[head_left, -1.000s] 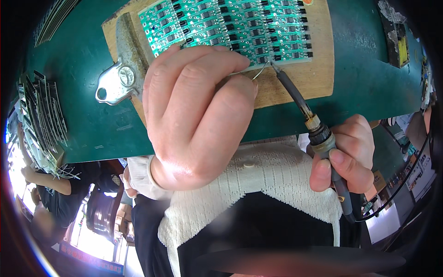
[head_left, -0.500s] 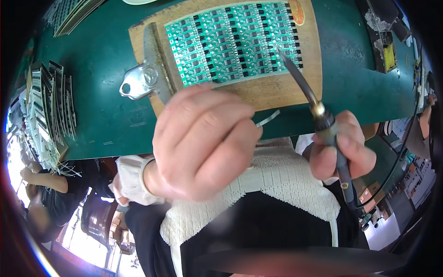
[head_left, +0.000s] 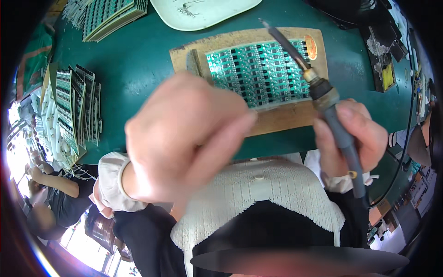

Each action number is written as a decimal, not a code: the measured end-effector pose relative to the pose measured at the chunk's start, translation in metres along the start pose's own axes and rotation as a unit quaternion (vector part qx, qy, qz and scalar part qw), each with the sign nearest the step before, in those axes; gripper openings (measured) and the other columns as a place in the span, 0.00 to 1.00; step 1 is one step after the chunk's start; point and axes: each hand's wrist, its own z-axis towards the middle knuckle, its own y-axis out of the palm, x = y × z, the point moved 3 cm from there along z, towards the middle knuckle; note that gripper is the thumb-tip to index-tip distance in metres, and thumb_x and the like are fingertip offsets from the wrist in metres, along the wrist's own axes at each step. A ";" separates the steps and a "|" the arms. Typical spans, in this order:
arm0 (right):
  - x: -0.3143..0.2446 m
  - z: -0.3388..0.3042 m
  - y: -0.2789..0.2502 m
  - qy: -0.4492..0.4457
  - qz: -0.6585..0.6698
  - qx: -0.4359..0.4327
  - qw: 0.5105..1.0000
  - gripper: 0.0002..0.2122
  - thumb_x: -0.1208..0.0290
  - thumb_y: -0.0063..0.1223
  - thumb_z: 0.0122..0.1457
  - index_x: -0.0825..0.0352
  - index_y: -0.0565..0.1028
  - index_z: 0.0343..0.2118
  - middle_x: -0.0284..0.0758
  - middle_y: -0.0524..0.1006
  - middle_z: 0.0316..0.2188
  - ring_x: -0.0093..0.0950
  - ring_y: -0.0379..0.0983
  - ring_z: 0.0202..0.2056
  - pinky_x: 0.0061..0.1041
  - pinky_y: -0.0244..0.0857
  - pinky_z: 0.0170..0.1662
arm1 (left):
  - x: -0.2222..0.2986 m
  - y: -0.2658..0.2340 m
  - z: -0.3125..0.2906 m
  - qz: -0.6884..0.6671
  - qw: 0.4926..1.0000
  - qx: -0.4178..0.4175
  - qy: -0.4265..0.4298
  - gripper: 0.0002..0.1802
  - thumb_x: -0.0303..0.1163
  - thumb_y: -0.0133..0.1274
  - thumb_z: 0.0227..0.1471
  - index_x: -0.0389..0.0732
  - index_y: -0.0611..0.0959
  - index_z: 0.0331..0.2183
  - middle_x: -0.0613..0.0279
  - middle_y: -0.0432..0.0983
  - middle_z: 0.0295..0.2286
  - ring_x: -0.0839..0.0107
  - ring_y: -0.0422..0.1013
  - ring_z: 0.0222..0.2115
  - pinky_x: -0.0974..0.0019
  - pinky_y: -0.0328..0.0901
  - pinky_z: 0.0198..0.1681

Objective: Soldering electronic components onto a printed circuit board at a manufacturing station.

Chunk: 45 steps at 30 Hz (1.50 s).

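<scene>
My right hand grips a soldering iron by its dark grey handle. The iron's tip points up and left, above the far edge of a wooden clipboard. On that board lies a green circuit board panel with rows of small black components. The clipboard's metal clip is at its left end, partly hidden by my left hand. My left hand is raised over the near left corner, blurred, with its fingers curled closed. Whatever may be between those fingers is hidden.
A white tray with thin wire pieces stands at the far side. Stacked circuit boards lie at the left, beside white wires, with another stack farther back. A dark stand with a yellow sponge is at right. Another person sits at left.
The view has shifted, so the clipboard sits lower and farther right. The iron's tip has moved off the panel to beyond it. The thin pale strip by my left fingers no longer shows.
</scene>
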 end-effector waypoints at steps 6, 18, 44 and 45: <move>0.013 0.020 -0.021 -0.009 -0.061 -0.125 0.990 0.20 0.81 0.62 0.47 0.70 0.70 0.44 0.39 0.76 0.23 0.29 0.71 0.18 0.27 0.64 0.22 | -0.026 0.005 0.014 0.159 0.985 0.057 -0.031 0.09 0.13 0.56 0.45 0.33 0.76 0.31 0.54 0.76 0.29 0.62 0.72 0.31 0.66 0.65 0.36; 0.022 0.009 -0.007 -0.017 -0.053 -0.182 0.982 0.16 0.77 0.64 0.46 0.68 0.71 0.38 0.36 0.73 0.22 0.29 0.69 0.17 0.25 0.57 0.18 | -0.045 0.018 0.013 0.171 0.984 0.041 -0.013 0.10 0.12 0.54 0.44 0.34 0.72 0.28 0.49 0.78 0.33 0.57 0.73 0.33 0.62 0.67 0.38; 0.027 0.003 -0.002 -0.034 -0.048 -0.142 0.988 0.16 0.75 0.62 0.50 0.67 0.70 0.41 0.34 0.73 0.19 0.26 0.67 0.15 0.22 0.54 0.16 | -0.047 0.023 0.015 0.194 0.980 0.040 0.001 0.10 0.12 0.55 0.44 0.33 0.73 0.29 0.49 0.78 0.33 0.57 0.73 0.32 0.62 0.67 0.36; 0.028 0.003 -0.001 -0.035 -0.046 -0.145 0.988 0.16 0.75 0.62 0.51 0.67 0.70 0.42 0.34 0.72 0.19 0.26 0.67 0.15 0.22 0.54 0.16 | -0.046 0.023 0.014 0.196 0.980 0.039 0.002 0.10 0.12 0.55 0.43 0.33 0.73 0.30 0.49 0.78 0.33 0.57 0.73 0.32 0.62 0.67 0.37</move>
